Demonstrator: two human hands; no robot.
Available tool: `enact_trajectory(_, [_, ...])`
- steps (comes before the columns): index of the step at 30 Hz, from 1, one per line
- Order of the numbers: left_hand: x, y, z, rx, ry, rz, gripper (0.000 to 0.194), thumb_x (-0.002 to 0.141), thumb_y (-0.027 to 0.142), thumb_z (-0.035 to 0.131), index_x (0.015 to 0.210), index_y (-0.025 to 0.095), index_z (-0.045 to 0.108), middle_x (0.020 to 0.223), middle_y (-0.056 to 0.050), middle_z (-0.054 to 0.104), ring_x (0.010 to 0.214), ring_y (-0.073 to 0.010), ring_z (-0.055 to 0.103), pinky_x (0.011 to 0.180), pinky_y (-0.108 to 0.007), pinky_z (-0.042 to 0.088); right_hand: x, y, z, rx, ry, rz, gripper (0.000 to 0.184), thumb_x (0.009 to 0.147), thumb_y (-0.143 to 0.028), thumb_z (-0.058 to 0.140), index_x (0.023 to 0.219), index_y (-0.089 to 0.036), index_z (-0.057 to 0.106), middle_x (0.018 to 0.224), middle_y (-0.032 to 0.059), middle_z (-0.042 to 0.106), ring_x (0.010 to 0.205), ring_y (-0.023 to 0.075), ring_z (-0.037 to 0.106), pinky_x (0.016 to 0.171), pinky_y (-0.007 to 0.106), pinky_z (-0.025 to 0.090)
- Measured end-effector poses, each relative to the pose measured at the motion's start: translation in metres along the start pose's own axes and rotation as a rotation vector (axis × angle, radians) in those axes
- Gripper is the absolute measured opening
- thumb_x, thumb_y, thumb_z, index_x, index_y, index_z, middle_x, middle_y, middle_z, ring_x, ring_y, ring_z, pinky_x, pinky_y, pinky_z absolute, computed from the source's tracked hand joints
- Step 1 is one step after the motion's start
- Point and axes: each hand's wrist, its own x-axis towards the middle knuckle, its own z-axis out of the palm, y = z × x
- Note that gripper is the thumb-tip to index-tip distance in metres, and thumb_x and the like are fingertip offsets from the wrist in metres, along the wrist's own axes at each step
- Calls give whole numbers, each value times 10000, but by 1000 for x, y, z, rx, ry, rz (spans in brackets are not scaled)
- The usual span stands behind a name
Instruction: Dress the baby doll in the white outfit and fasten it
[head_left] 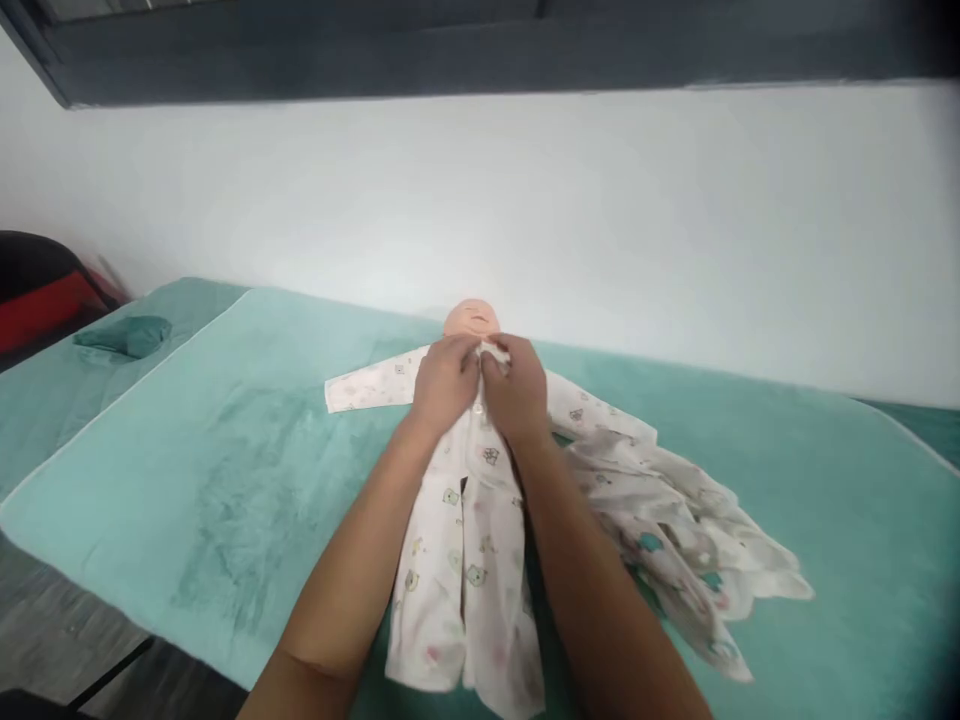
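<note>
A baby doll (472, 317) lies on its back with its head toward the wall. It wears a white printed baby jacket (375, 384) and white printed trousers (427, 590). At the collar, just below the doll's chin, my left hand (448, 378) and my right hand (519, 385) meet over the jacket's front. Both hands are closed, their fingertips pinching the jacket's front edges near the neck. Lower down, the front overlaps and a button (478, 408) shows. Both sleeves stretch out sideways, and the doll's hands are not visible.
Crumpled white printed clothes (675, 520) lie to the right of my right forearm. A green mat (247, 450) covers the table up to the white wall (480, 200). A small green bundle (124, 337) lies at far left, near a black and red object (45, 300).
</note>
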Motion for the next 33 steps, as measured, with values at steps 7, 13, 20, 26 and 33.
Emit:
enact_trajectory(7, [-4,-8,6,86,-78,-1,410,1006,178,408,1333,253,645,1423,-27,665,1379,-237,541,1174,-475,431,9,49,5,193,-107,227,331,851,-316,559,1138,-228,700,1186,85,733,1088,257,655,1024,469,486])
enact_trajectory(13, [-2,-3,4,64,-99,-37,448,1019,182,368,1385,268,610,1411,-36,665,1363,-224,546,1154,-475,431,12,41,6,50,-204,62,418,922,-305,468,1292,-254,658,1389,85,650,1350,273,519,1168,503,380])
enact_trajectory(20, [-3,1,2,77,-133,-61,479,1011,160,355,1387,311,611,1427,-15,658,1402,-231,513,1164,-508,406,11,43,7,8,-221,30,390,953,-292,441,1297,-253,620,1352,90,654,1269,278,545,1118,528,394])
enact_trajectory(26, [-3,-2,4,28,-88,-54,436,999,158,394,1303,315,664,1363,-21,695,1370,-235,555,1170,-506,419,9,45,9,168,-139,127,316,922,-295,521,1208,-238,642,1229,77,685,1128,231,609,1011,433,466])
enact_trajectory(33, [-8,-5,5,-121,69,-119,268,939,147,535,1123,236,707,1254,-46,732,1220,-208,655,1109,-414,508,8,36,7,80,-85,69,177,873,-240,534,970,-234,683,1039,49,664,1054,228,573,978,407,433])
